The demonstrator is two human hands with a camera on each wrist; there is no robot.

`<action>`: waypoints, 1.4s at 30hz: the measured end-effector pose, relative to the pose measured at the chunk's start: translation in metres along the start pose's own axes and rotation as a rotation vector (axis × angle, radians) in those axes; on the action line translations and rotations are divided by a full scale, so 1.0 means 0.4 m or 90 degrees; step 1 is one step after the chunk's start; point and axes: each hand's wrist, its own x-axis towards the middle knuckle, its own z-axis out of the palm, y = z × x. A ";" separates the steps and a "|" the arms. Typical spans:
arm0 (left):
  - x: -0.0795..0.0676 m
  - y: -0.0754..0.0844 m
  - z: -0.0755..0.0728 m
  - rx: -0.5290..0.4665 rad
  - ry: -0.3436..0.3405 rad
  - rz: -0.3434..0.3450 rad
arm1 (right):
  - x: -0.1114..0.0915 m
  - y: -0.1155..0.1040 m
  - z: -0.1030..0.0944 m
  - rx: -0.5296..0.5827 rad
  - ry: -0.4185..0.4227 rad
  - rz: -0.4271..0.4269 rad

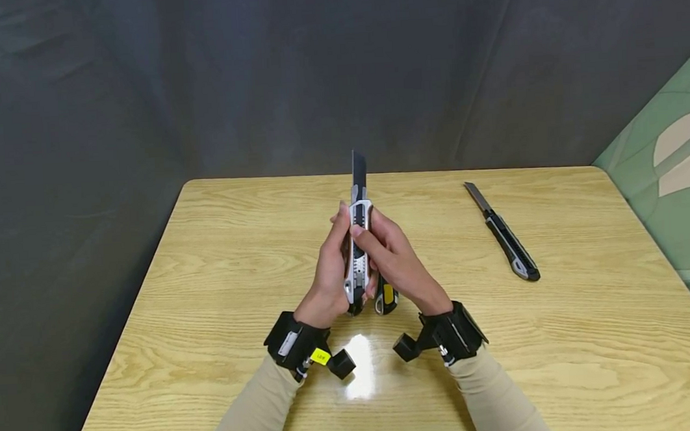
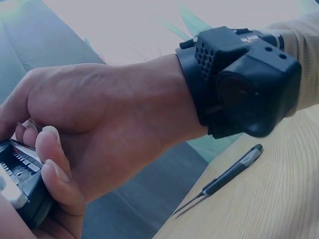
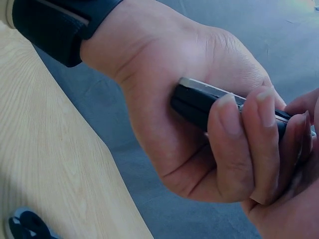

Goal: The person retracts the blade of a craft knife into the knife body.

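Note:
Held upright between both hands is a silver-and-black utility knife [image 1: 358, 273] with its wide dark blade [image 1: 359, 170] extended away from the body. My left hand [image 1: 327, 268] grips the handle, and its curled fingers wrap the dark edge of the knife [image 3: 194, 102] in the right wrist view. The right hand [image 1: 403, 264] holds the knife from the other side, its thumb on the slider along the handle's face. Just below the hands lies another cutter [image 1: 387, 298], black with a yellow patch, its upper part hidden by the right hand.
To the right, a black-and-grey utility knife [image 1: 510, 242] lies on the wooden table [image 1: 596, 306] with its blade out, pointing to the back. A dark curtain [image 1: 326, 73] hangs behind the table. Green patterned fabric [image 1: 673, 224] borders the right edge.

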 end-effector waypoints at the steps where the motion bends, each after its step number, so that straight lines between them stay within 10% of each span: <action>1: 0.000 0.000 0.000 0.000 -0.001 0.000 | 0.000 0.007 -0.002 0.003 -0.002 -0.002; 14: -0.002 0.006 -0.001 -0.013 -0.002 -0.009 | 0.003 0.066 -0.016 -0.006 -0.021 -0.016; 42: -0.004 0.012 0.003 -0.014 0.002 -0.010 | -0.005 -0.003 -0.005 0.022 -0.069 0.017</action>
